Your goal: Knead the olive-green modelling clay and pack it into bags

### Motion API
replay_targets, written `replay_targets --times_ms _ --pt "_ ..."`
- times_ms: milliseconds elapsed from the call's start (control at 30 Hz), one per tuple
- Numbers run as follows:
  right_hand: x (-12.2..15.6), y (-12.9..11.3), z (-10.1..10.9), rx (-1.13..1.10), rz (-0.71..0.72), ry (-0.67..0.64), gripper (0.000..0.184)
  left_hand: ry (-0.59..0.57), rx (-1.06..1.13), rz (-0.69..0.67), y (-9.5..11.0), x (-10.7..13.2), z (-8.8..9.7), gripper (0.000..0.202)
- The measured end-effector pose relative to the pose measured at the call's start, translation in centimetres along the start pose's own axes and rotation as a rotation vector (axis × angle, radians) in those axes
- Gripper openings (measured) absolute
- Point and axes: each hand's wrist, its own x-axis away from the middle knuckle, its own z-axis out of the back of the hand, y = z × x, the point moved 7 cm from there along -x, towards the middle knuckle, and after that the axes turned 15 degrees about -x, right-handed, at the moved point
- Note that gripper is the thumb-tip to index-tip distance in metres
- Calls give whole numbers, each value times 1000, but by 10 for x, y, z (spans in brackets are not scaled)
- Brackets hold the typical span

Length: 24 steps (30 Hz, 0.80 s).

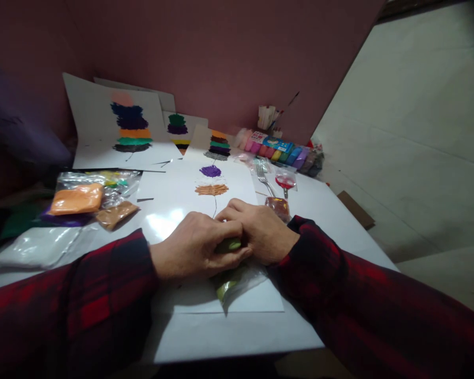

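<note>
Left hand (pixel 197 246): its thumb and fingers were closed around a soft green clay-like lump (pixel 229 245).
Right hand (pixel 263 231): lay against the left; whether it gripped the lump could not be told.
Green lump: showed between the hands, over a white rectangular paper sheet (pixel 174 192).
Clear plastic bag (pixel 243 281): stuck out below the hands, green inside.
Beyond the hands: a round purple patch (pixel 210 171) and a ridged orange-brown patch (pixel 211 190) sat on the sheet.
</note>
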Motion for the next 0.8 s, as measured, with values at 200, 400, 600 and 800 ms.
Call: replay_targets --times_ms 200,400,600,800 --pt "0 -1 0 -5 -10 0 16 10 4 -7 0 0 1 19" --pt "0 -1 0 -8 0 3 19 16 7 -10 0 0 0 20" --pt "0 0 0 -14 -4 4 19 16 8 -6 0 0 0 19" --pt "0 0 0 -7 -12 -3 20 10 13 -5 0 0 0 20"
